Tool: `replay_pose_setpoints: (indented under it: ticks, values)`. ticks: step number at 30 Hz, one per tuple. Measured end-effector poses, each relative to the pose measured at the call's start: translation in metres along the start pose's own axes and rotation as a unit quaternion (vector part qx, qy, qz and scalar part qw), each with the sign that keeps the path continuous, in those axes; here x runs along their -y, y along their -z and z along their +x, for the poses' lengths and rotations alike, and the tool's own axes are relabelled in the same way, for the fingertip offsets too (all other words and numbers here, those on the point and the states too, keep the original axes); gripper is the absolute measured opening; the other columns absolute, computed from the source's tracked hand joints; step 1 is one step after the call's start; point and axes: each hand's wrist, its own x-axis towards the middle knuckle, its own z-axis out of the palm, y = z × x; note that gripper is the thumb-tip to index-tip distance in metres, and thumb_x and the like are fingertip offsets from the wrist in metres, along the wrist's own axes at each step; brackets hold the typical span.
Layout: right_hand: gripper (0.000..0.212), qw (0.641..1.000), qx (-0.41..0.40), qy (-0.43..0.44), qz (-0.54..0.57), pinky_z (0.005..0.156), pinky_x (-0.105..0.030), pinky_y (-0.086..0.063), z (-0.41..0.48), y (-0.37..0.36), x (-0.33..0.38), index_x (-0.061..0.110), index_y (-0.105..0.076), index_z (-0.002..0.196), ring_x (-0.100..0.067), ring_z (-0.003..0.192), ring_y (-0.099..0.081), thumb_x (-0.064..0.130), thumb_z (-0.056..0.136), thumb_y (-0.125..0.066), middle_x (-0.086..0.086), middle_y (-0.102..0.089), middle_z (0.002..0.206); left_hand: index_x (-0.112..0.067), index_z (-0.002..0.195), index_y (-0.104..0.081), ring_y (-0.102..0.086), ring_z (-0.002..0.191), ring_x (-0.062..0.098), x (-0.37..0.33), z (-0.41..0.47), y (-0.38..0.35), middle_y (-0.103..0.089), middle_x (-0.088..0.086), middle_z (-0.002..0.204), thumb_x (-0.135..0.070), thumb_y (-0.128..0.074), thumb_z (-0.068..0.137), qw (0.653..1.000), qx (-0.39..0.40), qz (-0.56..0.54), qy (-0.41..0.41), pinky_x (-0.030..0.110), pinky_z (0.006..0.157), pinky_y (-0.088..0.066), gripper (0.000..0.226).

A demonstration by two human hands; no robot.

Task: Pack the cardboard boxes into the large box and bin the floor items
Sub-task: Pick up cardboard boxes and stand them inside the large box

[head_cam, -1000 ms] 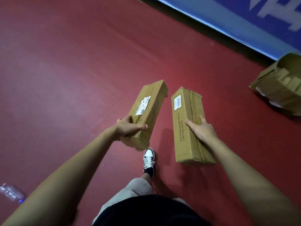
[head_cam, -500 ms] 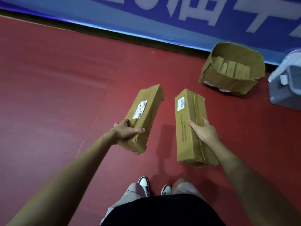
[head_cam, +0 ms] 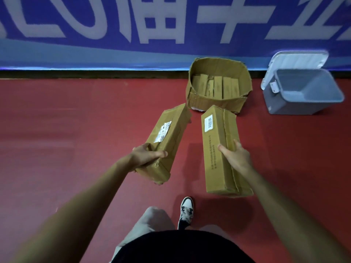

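The left hand is gripping the near end of a long brown cardboard box with a torn white label. The right hand is clasping a barcode-stickered brown cardboard box at mid-length. Both boxes are pointing at the large open cardboard box in the upper centre, likely so they slot in beside those already packed. A grey open-lidded plastic bin is standing at upper right.

Closer ahead: large box and bin
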Motion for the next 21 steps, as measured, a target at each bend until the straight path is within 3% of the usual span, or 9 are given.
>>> replay_pose_setpoints:
  ticks: [2, 4, 6, 7, 8, 12, 17, 21]
  values:
    - [0.088, 1.0, -0.01, -0.007, 0.007, 0.103, -0.043, -0.038, 0.025, 0.024, 0.001, 0.028, -0.023, 0.149, -0.035, 0.127, -0.046, 0.064, 0.078, -0.059, -0.013, -0.045, 0.14, -0.027, 0.118, -0.052, -0.057, 0.09, 0.028, -0.039, 0.012, -0.003, -0.057, 0.014, 0.121, -0.075, -0.062, 0.035, 1.0, 0.004, 0.012, -0.012, 0.053, 0.088, -0.049, 0.096]
    - [0.087, 0.999, -0.019, -0.019, 0.027, 0.103, -0.042, -0.039, 0.052, 0.045, 0.002, 0.028, -0.025, 0.148, -0.034, 0.125, -0.048, 0.064, 0.077, -0.059, -0.012, -0.047, 0.138, -0.027, 0.121, -0.052, -0.061, 0.09, 0.028, -0.077, 0.026, -0.007, -0.058, 0.014, 0.12, -0.072, -0.065, 0.044, 1.0, 0.013, 0.008, -0.026, 0.054, 0.087, -0.049, 0.09]
    - [0.084, 0.998, -0.029, -0.028, 0.053, 0.102, -0.04, -0.04, 0.078, 0.063, 0.007, 0.025, -0.028, 0.148, -0.033, 0.126, -0.048, 0.06, 0.079, -0.061, -0.012, -0.048, 0.139, -0.027, 0.118, -0.054, -0.064, 0.087, 0.026, -0.109, 0.046, -0.008, -0.06, 0.012, 0.11, -0.066, -0.068, 0.059, 0.999, 0.016, 0.0, -0.034, 0.045, 0.066, -0.057, 0.072]
    - [0.082, 0.997, -0.029, -0.03, 0.059, 0.101, -0.038, -0.039, 0.09, 0.071, 0.01, 0.024, -0.028, 0.148, -0.033, 0.126, -0.047, 0.057, 0.08, -0.061, -0.012, -0.048, 0.139, -0.027, 0.115, -0.055, -0.061, 0.076, 0.022, -0.122, 0.058, -0.009, -0.059, 0.009, 0.101, -0.064, -0.068, 0.065, 0.999, 0.021, -0.002, -0.033, 0.032, 0.053, -0.053, 0.064]
    - [0.08, 0.997, -0.027, -0.031, 0.059, 0.1, -0.036, -0.04, 0.104, 0.079, 0.013, 0.023, -0.03, 0.147, -0.032, 0.126, -0.048, 0.055, 0.082, -0.061, -0.011, -0.049, 0.138, -0.026, 0.112, -0.055, -0.055, 0.067, 0.018, -0.136, 0.068, -0.009, -0.057, 0.005, 0.093, -0.062, -0.066, 0.069, 0.999, 0.03, -0.002, -0.029, 0.023, 0.049, -0.044, 0.057]
    - [0.078, 0.997, -0.043, -0.034, 0.044, 0.1, -0.035, -0.04, 0.164, 0.117, 0.03, 0.023, -0.032, 0.147, -0.032, 0.126, -0.048, 0.056, 0.082, -0.061, -0.011, -0.05, 0.138, -0.023, 0.112, -0.054, -0.047, 0.061, 0.018, -0.19, 0.119, -0.009, -0.053, 0.0, 0.078, -0.063, -0.063, 0.068, 0.997, 0.071, -0.004, -0.01, 0.02, 0.055, -0.034, 0.06]
    - [0.076, 0.996, -0.076, -0.035, 0.043, 0.101, -0.037, -0.04, 0.245, 0.164, 0.057, 0.021, -0.035, 0.146, -0.033, 0.124, -0.049, 0.054, 0.082, -0.061, -0.013, -0.05, 0.137, -0.028, 0.118, -0.053, -0.05, 0.07, 0.018, -0.266, 0.19, 0.0, -0.056, 0.002, 0.091, -0.059, -0.06, 0.078, 0.996, 0.083, -0.015, -0.014, 0.025, 0.059, -0.038, 0.051]
    - [0.075, 0.995, -0.076, -0.049, 0.04, 0.096, -0.037, -0.042, 0.303, 0.196, 0.076, 0.025, -0.037, 0.143, -0.032, 0.119, -0.054, 0.058, 0.079, -0.061, -0.01, -0.055, 0.131, -0.029, 0.114, -0.054, -0.048, 0.066, 0.019, -0.325, 0.228, 0.01, -0.054, 0.001, 0.084, -0.067, -0.061, 0.07, 0.996, 0.09, -0.015, -0.006, 0.024, 0.06, -0.036, 0.059]
